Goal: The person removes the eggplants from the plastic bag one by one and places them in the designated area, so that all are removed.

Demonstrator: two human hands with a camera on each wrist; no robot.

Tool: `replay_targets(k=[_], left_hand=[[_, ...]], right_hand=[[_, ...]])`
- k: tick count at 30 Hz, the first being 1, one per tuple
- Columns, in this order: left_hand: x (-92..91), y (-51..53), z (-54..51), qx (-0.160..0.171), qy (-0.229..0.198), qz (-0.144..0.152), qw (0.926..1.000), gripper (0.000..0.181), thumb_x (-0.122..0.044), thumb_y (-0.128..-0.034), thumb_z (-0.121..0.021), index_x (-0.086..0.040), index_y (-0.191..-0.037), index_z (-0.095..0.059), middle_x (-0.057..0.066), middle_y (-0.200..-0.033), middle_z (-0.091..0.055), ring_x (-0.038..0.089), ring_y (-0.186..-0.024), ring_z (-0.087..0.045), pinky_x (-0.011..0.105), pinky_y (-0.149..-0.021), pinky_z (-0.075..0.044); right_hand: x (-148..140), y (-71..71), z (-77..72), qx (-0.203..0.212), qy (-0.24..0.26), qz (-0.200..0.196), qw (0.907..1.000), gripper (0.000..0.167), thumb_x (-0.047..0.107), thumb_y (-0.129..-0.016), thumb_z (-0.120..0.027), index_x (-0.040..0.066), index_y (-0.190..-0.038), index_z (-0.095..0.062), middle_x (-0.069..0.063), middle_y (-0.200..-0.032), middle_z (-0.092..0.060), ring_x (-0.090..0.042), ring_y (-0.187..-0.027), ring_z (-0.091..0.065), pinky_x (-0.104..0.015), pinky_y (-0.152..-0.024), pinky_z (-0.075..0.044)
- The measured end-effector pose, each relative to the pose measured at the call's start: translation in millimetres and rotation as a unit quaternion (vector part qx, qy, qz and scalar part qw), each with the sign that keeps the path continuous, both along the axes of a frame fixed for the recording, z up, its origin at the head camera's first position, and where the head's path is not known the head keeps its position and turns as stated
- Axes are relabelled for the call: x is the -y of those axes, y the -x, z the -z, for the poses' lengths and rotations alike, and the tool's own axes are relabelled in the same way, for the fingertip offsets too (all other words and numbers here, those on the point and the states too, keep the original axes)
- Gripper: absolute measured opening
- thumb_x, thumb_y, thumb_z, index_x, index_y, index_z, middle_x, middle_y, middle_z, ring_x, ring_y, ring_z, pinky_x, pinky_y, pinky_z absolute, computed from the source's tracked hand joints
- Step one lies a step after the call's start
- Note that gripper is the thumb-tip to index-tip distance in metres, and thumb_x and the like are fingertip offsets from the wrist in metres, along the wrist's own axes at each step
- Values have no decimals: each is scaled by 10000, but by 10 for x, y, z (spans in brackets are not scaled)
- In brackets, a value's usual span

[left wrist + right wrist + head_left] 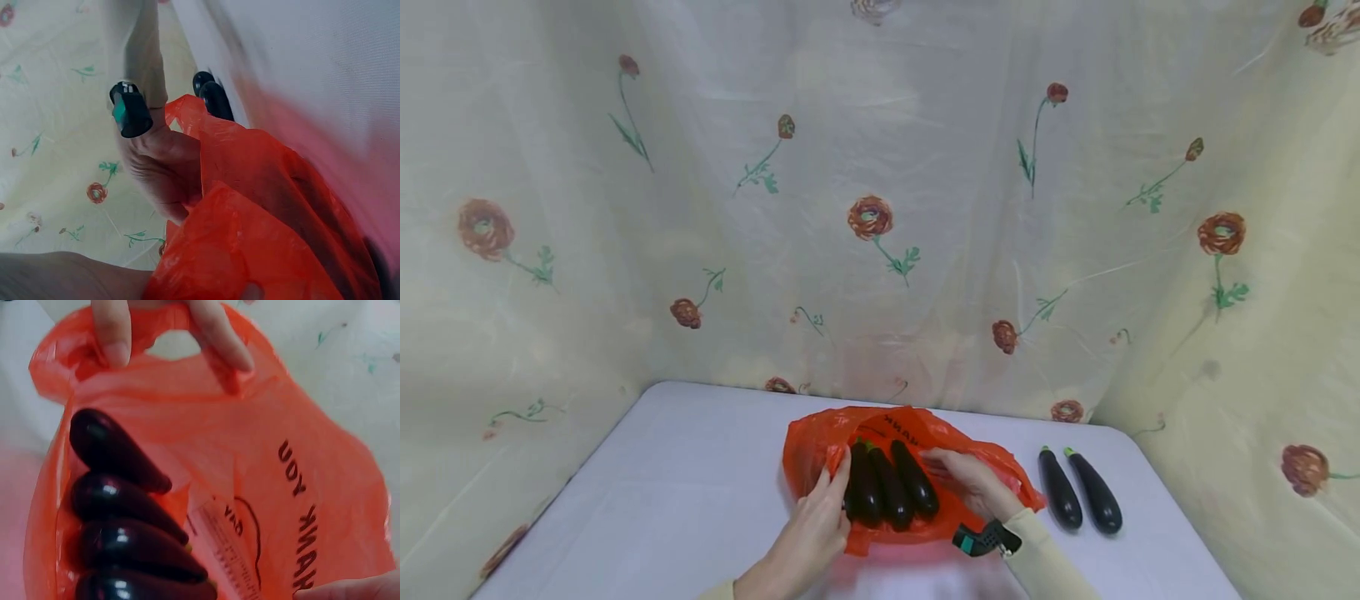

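Observation:
A red plastic bag (805, 454) lies spread on the table with its mouth towards me. Several dark eggplants (891, 492) lie side by side inside it, stems pointing away. On the bag's left side, my left hand (816, 521) grips the gathered edge; in the right wrist view its fingers (228, 344) are beside a handle hole. My right hand (973, 483) reaches into the bag's right side, its fingers fairly straight against the plastic. In the left wrist view the red plastic hides those fingertips. Two more eggplants (1078, 492) rest outside, right of the bag.
The white table (700, 492) extends on both sides of the bag. Behind it and at the sides hangs a pale flowered curtain (940, 250). A black device is strapped to my right wrist (988, 540).

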State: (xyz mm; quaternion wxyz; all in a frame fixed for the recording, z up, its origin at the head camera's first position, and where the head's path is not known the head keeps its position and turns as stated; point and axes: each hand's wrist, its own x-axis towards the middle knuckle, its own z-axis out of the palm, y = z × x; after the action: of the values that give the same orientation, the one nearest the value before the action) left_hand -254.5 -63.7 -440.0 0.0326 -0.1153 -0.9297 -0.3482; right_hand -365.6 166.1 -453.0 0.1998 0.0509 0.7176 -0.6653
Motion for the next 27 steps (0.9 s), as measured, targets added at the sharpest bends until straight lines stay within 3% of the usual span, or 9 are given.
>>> replay_targets(k=[5, 8, 15, 21, 27], left_hand=[[8, 2, 15, 85, -40, 16, 10000, 800, 31, -834, -621, -51, -1530, -236, 273, -1540, -265, 212, -786, -601, 514, -878, -516], [3, 8, 13, 197, -75, 9, 9998, 803, 36, -835, -620, -58, -1532, -232, 285, -1536, -261, 181, -700, -565, 494, -849, -531], [-3, 10, 16, 236, -95, 27, 9997, 802, 39, -836, -616, -59, -1532, -231, 278, -1545, -247, 169, -643, -537, 442, -783, -560], [-4, 7, 19, 3, 8, 49, 10000, 793, 36, -831, -623, -34, -1523, -243, 284, -1536, -264, 152, -664, -570, 464, -831, -543], [-13, 13, 15, 112, 16, 32, 9999, 798, 35, -837, -624, -45, -1529, -234, 268, -1546, -254, 124, -633, -545, 431, -808, -556]], right_hand=[[-19, 59, 104, 245, 228, 142, 9993, 344, 186, -942, -581, -23, -1211, -626, -116, -1074, -674, -262, -959, -596, -445, -992, -471], [-15, 91, 138, 281, 53, 135, 9995, 331, 194, -934, -597, -14, -1187, -642, -108, -1030, -701, -243, -925, -612, -442, -966, -481], [9, 138, 190, 162, -415, 207, 9988, 319, 200, -900, -651, 11, -1155, -674, -108, -1044, -710, -253, -941, -597, -484, -965, -457], [53, 149, 236, 336, -375, 135, 9986, 369, 213, -888, -668, 9, -1194, -642, -96, -1057, -677, -270, -975, -549, -398, -879, -493], [76, 174, 254, 355, -515, 146, 9979, 386, 188, -877, -682, -4, -1206, -622, -95, -1058, -663, -270, -975, -536, -350, -840, -485]])
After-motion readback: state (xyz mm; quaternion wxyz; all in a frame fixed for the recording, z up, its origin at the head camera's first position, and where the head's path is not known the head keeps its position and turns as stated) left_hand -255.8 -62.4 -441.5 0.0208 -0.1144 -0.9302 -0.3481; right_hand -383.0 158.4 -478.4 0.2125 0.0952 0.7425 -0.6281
